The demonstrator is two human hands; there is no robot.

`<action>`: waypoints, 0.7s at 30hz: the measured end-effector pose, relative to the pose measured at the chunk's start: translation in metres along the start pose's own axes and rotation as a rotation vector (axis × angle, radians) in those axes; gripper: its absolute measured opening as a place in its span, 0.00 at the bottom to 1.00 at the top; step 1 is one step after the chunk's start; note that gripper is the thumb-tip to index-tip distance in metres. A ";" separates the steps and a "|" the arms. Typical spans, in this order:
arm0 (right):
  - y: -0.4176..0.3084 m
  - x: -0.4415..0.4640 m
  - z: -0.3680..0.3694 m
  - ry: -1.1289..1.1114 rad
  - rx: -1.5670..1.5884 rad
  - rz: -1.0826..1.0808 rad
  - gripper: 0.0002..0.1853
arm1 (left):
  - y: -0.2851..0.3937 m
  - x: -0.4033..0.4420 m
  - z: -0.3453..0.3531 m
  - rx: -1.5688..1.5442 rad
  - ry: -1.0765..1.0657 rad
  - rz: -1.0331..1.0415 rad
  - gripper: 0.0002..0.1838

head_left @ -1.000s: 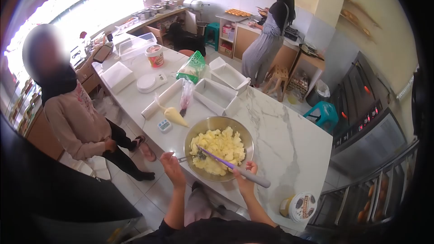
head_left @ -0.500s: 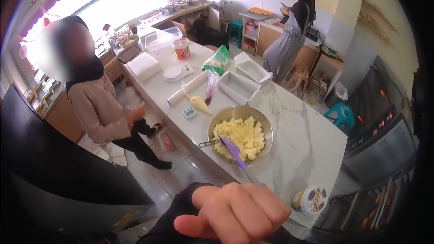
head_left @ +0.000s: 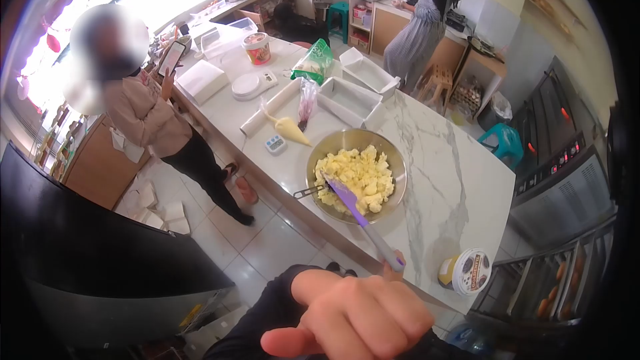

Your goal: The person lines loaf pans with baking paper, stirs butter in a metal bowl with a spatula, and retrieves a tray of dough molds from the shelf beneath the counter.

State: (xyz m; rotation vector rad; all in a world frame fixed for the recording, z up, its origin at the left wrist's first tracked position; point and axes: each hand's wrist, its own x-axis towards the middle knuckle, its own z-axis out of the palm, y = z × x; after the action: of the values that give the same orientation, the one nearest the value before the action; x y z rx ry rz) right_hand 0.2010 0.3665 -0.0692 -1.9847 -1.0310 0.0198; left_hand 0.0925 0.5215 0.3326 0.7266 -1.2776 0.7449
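My left hand (head_left: 363, 317) is raised close to the camera, its fingers curled into a fist and its thumb sticking out; no object shows in it. Behind it, my right hand (head_left: 395, 267) is mostly hidden, with a small part visible at the handle end of a purple and grey spatula (head_left: 363, 220). The spatula's blade rests in a pale yellow, lumpy mixture (head_left: 360, 177) inside a steel bowl (head_left: 399, 190). A dark-handled utensil (head_left: 308, 192) leans over the bowl's left rim.
Around the bowl on the marble counter (head_left: 443, 180) are a timer (head_left: 275, 144), piping bag (head_left: 288, 129), lined tins (head_left: 350, 103), scale (head_left: 253, 85) and tub (head_left: 467, 272). One person (head_left: 150, 113) stands left with a phone (head_left: 172, 57); another (head_left: 423, 33) is at the back counter.
My left hand has come up from beside the bowl into a fist near the camera. The person at left now holds up a phone. The view has shifted.
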 end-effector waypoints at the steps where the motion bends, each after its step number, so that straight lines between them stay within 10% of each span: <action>1: -0.014 0.008 -0.006 0.039 0.047 0.052 0.05 | 0.001 0.001 0.001 0.009 0.007 0.005 0.35; 6: -0.037 0.019 -0.014 0.064 0.234 0.312 0.16 | -0.002 0.005 0.005 0.071 0.065 0.006 0.35; 14: -0.050 0.041 -0.024 0.049 0.068 0.106 0.13 | -0.044 -0.029 0.002 0.323 0.257 -0.175 0.32; 19: 0.016 0.053 -0.004 -0.136 -0.113 0.160 0.09 | -0.143 -0.210 0.020 0.736 0.086 -0.920 0.13; 21: 0.007 0.061 -0.005 -0.082 -0.149 0.086 0.11 | -0.162 -0.347 0.010 1.347 -0.214 -0.903 0.08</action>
State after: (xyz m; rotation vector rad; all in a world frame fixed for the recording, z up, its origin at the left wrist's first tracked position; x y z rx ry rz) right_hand 0.2479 0.4020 -0.0496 -2.1787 -1.0239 0.0733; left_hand 0.1735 0.3923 -0.0188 2.3067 -0.3227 0.6844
